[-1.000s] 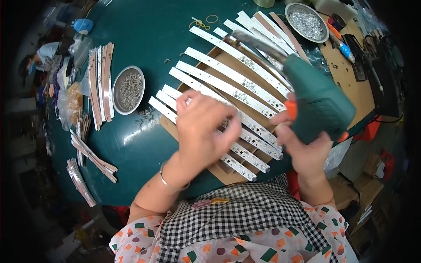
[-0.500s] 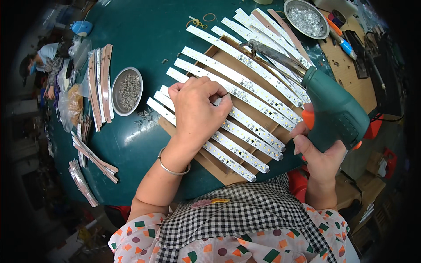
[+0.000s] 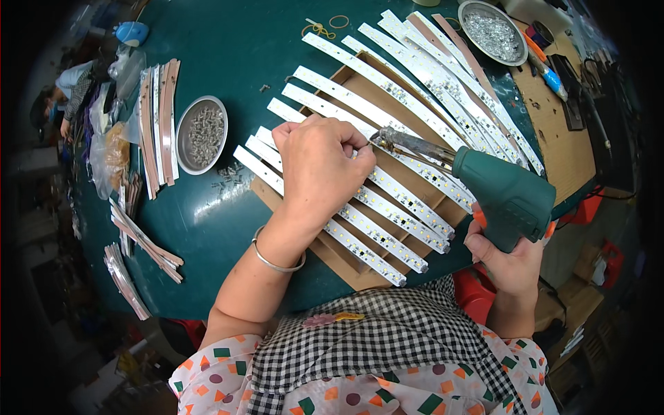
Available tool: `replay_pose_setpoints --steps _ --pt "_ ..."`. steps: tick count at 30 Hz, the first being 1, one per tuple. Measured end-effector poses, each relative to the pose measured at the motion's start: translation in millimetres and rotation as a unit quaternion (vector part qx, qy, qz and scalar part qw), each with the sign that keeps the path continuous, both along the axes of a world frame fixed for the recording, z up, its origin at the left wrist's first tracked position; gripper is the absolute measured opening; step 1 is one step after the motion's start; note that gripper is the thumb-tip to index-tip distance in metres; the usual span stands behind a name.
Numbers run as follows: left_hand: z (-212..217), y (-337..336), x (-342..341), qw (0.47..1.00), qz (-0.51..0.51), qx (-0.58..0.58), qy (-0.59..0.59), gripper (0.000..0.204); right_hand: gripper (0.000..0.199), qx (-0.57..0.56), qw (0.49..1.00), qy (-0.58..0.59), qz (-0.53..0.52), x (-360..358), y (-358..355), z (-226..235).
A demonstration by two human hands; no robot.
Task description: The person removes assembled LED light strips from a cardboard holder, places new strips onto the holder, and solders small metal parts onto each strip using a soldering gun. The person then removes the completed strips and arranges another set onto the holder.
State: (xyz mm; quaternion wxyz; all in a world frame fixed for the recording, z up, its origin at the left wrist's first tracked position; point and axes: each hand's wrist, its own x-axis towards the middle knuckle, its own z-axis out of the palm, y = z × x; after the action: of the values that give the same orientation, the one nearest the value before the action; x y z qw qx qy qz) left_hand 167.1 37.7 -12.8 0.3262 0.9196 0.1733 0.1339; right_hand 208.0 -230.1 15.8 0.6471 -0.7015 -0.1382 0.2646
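My right hand (image 3: 510,266) grips a green soldering gun (image 3: 508,195) by its handle. The gun's long metal nose points left, and its dark tip sits just beside the fingertips of my left hand (image 3: 319,162). That left hand is closed in a pinch over the white LED strips (image 3: 379,236). Whatever lies between its thumb and finger is too small to make out. Several strips fan out side by side across a shallow cardboard box (image 3: 349,271), small parts showing at their near ends. The strip under my left hand is partly covered.
A metal bowl of small metal parts (image 3: 220,119) stands left, with loose pieces beside it. Strip bundles (image 3: 166,124) lie farther left. A second bowl (image 3: 462,31) holds clear pieces. An orange-and-blue tool (image 3: 553,81) rests on a board at right. Another person (image 3: 75,86) is at far left.
The soldering gun has come left and down, bringing its tip from above the strips to my left fingertips. My left hand has shifted slightly right and keeps its pinch.
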Motion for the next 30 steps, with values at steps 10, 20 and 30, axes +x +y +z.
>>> replay_pose_setpoints --steps 10,20,30 --pt "2.9 -0.3 2.4 0.997 0.000 0.071 0.025 0.009 0.035 -0.026 1.000 0.002 0.016 1.9 -3.9 -3.1" --pt "2.9 0.2 5.9 0.999 0.009 0.010 0.044 0.008 0.034 -0.031 0.999 -0.007 -0.006 1.7 -6.5 -7.2" --pt "2.0 -0.6 5.4 0.999 0.017 -0.010 0.033 0.006 0.035 -0.072 0.997 -0.024 0.013 0.5 -9.5 -9.1"
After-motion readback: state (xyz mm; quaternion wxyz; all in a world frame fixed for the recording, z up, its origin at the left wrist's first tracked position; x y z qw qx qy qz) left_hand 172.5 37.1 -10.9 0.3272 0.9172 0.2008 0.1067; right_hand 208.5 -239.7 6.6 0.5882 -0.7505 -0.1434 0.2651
